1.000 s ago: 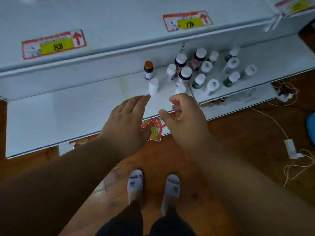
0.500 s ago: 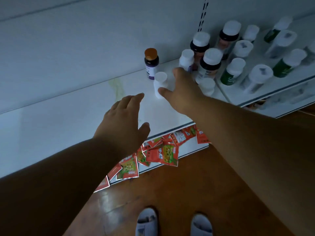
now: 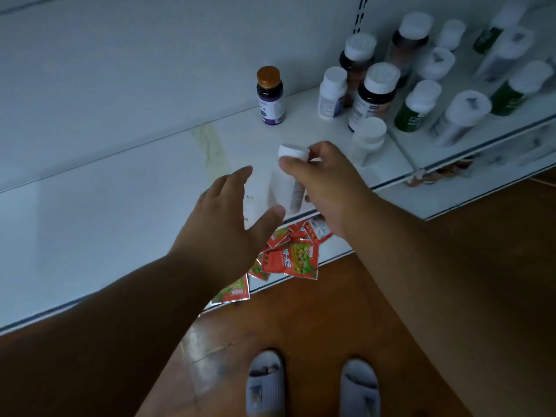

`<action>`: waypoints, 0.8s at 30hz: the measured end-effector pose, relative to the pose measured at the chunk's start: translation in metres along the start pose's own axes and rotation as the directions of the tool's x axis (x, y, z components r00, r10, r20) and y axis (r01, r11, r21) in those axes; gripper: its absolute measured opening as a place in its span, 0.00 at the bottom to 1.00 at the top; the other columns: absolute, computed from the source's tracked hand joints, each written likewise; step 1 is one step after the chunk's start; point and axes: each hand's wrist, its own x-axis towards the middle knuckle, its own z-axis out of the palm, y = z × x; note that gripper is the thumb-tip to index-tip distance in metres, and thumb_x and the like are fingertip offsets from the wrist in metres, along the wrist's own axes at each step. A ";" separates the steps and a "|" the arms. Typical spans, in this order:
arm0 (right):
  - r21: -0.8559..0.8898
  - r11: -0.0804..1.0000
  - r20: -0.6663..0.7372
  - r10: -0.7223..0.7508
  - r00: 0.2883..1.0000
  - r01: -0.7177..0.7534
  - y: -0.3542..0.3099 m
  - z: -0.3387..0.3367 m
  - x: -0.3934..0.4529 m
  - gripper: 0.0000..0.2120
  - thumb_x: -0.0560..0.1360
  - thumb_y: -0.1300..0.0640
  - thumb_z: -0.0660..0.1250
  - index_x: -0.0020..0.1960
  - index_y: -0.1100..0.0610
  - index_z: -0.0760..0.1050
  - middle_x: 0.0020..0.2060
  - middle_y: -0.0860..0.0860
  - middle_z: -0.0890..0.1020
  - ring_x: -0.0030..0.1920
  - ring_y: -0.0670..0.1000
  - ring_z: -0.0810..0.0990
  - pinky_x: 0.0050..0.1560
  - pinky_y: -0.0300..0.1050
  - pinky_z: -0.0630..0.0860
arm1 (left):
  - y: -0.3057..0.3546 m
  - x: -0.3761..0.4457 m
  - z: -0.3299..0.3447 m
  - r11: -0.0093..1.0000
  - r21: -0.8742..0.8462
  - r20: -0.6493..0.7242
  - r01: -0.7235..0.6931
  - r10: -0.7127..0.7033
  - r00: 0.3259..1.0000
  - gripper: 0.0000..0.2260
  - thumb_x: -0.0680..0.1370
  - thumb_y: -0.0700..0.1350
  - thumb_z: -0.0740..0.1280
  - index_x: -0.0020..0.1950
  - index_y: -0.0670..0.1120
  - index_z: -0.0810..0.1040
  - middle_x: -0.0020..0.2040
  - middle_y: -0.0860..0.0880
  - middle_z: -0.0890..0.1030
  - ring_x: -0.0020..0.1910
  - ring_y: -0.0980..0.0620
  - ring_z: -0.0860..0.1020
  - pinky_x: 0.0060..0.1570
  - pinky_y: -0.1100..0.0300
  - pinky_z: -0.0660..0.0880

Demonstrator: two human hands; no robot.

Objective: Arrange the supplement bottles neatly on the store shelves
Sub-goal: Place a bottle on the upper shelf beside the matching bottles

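My right hand (image 3: 326, 185) grips a small white bottle (image 3: 284, 182) by its cap end, holding it just above the front part of the white shelf (image 3: 126, 188). My left hand (image 3: 228, 224) hovers open right beside it, fingers spread, thumb near the bottle's base. A dark bottle with an orange cap (image 3: 270, 96) stands alone at the shelf's back. To its right a cluster of several white-capped bottles (image 3: 373, 94) stands crowded, among them a white bottle (image 3: 368, 136) near the front and green ones (image 3: 416, 106) past the shelf divider.
Red snack sachets (image 3: 290, 257) spill from the lower ledge under the shelf onto the wooden floor (image 3: 331, 311). My slippered feet (image 3: 310, 386) stand just in front. A yellowish stain (image 3: 210, 145) marks the shelf's left-middle part.
My right hand closed on the small white bottle and drew it forward and left, off its spot by the cluster. My left hand stayed open beside it. The camera leaned closer.
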 end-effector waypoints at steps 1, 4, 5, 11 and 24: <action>0.098 0.993 0.018 0.062 0.998 -0.064 -0.004 -0.002 -0.019 0.25 0.68 0.39 0.72 0.60 0.50 0.73 0.52 0.49 0.81 0.52 0.52 0.81 0.48 0.52 0.80 | 0.006 -0.013 -0.007 1.000 -0.026 0.028 0.000 0.001 1.000 0.38 0.72 0.72 0.53 0.78 0.54 0.57 0.76 0.53 0.64 0.73 0.52 0.65 0.66 0.57 0.62; 0.312 0.916 0.163 0.209 0.964 -0.251 -0.020 -0.017 -0.080 0.35 0.57 0.34 0.78 0.58 0.50 0.77 0.50 0.52 0.82 0.54 0.56 0.82 0.53 0.59 0.81 | 0.036 -0.058 -0.034 0.991 -0.132 0.120 -0.011 0.027 0.992 0.41 0.71 0.76 0.48 0.78 0.54 0.57 0.75 0.54 0.65 0.72 0.55 0.64 0.67 0.58 0.62; 0.354 0.889 0.217 0.223 0.950 -0.290 -0.029 -0.025 -0.101 0.34 0.57 0.34 0.79 0.57 0.50 0.78 0.49 0.52 0.82 0.54 0.57 0.82 0.55 0.61 0.79 | 0.049 -0.072 -0.047 0.987 -0.162 0.147 -0.013 0.038 0.988 0.41 0.70 0.76 0.47 0.78 0.55 0.57 0.75 0.54 0.65 0.73 0.56 0.63 0.68 0.58 0.62; 0.558 0.723 0.291 0.288 0.912 -0.407 -0.129 -0.093 -0.231 0.26 0.71 0.41 0.70 0.64 0.54 0.76 0.58 0.60 0.80 0.60 0.59 0.80 0.58 0.59 0.79 | 0.144 -0.145 -0.146 0.973 -0.212 0.220 -0.094 0.141 0.965 0.44 0.67 0.79 0.42 0.78 0.59 0.52 0.78 0.56 0.60 0.74 0.55 0.61 0.71 0.50 0.63; 0.579 0.812 -0.046 -0.057 0.997 0.073 -0.293 -0.171 -0.356 0.31 0.67 0.48 0.75 0.63 0.63 0.73 0.47 0.57 0.84 0.47 0.55 0.84 0.49 0.55 0.81 | 0.245 -0.199 -0.261 0.888 -0.226 0.131 -0.400 0.435 0.891 0.38 0.71 0.74 0.47 0.78 0.59 0.52 0.77 0.57 0.60 0.73 0.59 0.59 0.63 0.62 0.58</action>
